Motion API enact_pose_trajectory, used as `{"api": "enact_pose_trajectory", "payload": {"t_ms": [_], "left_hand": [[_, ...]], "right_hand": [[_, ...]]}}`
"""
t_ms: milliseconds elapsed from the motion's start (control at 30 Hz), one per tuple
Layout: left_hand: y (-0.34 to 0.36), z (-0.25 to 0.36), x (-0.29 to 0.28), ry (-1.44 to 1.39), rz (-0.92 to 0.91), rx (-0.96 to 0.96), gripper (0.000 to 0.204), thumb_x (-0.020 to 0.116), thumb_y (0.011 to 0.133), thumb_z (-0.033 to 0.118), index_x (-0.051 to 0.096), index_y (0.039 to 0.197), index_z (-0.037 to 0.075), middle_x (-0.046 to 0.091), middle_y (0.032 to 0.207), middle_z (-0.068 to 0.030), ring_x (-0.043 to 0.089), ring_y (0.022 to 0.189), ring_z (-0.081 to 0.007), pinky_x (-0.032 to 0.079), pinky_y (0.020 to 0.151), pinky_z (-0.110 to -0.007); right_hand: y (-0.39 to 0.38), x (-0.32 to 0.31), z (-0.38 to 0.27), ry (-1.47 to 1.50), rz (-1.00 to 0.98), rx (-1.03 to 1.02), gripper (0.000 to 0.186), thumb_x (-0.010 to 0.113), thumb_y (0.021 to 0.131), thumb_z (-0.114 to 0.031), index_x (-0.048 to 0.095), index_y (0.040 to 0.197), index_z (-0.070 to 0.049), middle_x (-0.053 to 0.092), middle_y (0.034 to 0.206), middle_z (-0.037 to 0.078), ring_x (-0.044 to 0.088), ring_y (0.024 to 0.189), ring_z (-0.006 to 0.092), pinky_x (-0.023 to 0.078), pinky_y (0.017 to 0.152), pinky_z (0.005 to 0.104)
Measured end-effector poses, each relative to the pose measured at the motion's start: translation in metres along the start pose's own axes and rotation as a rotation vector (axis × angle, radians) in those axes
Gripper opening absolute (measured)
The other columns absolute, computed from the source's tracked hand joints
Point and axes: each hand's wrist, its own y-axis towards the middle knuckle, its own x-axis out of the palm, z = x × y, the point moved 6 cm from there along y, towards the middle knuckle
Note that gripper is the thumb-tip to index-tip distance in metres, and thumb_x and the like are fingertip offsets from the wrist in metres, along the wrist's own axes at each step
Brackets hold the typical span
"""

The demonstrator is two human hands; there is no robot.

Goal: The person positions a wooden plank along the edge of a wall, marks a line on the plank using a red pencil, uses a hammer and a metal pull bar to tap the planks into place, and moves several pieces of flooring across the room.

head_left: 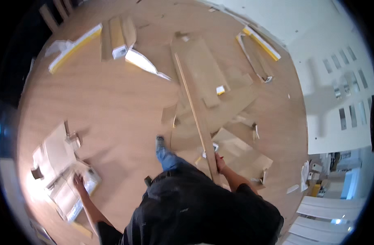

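Note:
My right hand (220, 163) is closed around the edge of a long, narrow wooden board (194, 107), which stretches away from my right side over the floor. A small red spot shows beside those fingers; what it is I cannot make out. Out to the left hangs my left hand (78, 180), fingers loosely apart and nothing seen in them. Below or beside it is an opened cardboard package (56, 153) with a clear-wrapped pack (74, 196) at its near end. Whether the hand touches the pack, I cannot tell.
Flattened cardboard sheets (201, 61) and a cardboard piece (240, 153) litter the floor ahead and right. Yellow-and-white strips of packaging (76, 47) lie at far left, another (262, 44) at far right. A white slotted panel (342, 90) stands on the right, white slats (330, 218) nearer.

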Motion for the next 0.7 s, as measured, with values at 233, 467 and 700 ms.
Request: {"api": "enact_pose_trajectory", "payload": {"t_ms": [233, 467, 700], "left_hand": [[0.003, -0.12, 0.161, 0.414, -0.241, -0.903, 0.042, 0.056, 0.104, 0.031, 0.056, 0.143, 0.013, 0.067, 0.123, -0.0083, 0.065, 0.109, -0.0212, 0.054, 0.093, -0.038], [0.23, -0.09, 0.304, 0.408, -0.287, -0.845, 0.036, 0.06, 0.101, 0.028, 0.063, 0.132, 0.009, 0.069, 0.112, -0.007, 0.065, 0.105, -0.0183, 0.053, 0.092, -0.036], [0.672, 0.125, 0.439, 0.249, -0.149, -0.068, 0.032, 0.065, 0.098, 0.025, 0.071, 0.122, 0.005, 0.071, 0.1, -0.0057, 0.064, 0.102, -0.0155, 0.051, 0.092, -0.034]], "right_hand": [[0.211, 0.083, -0.313, 0.083, -0.002, -0.097, 0.077, 0.049, 0.095, -0.076, 0.07, 0.109, -0.003, 0.07, 0.094, 0.01, 0.066, 0.085, 0.0211, 0.054, 0.074, 0.0383], [0.337, 0.152, -0.487, 0.277, -0.015, -0.034, 0.06, 0.038, 0.101, -0.073, 0.05, 0.075, -0.02, 0.042, 0.051, 0.001, 0.043, 0.038, 0.0175, 0.033, 0.036, 0.0314], [0.447, 0.255, -0.688, 0.548, -0.204, -0.067, 0.048, 0.053, 0.1, -0.057, 0.047, 0.076, -0.015, 0.045, 0.052, 0.003, 0.044, 0.039, 0.018, 0.029, 0.035, 0.0318]]}}
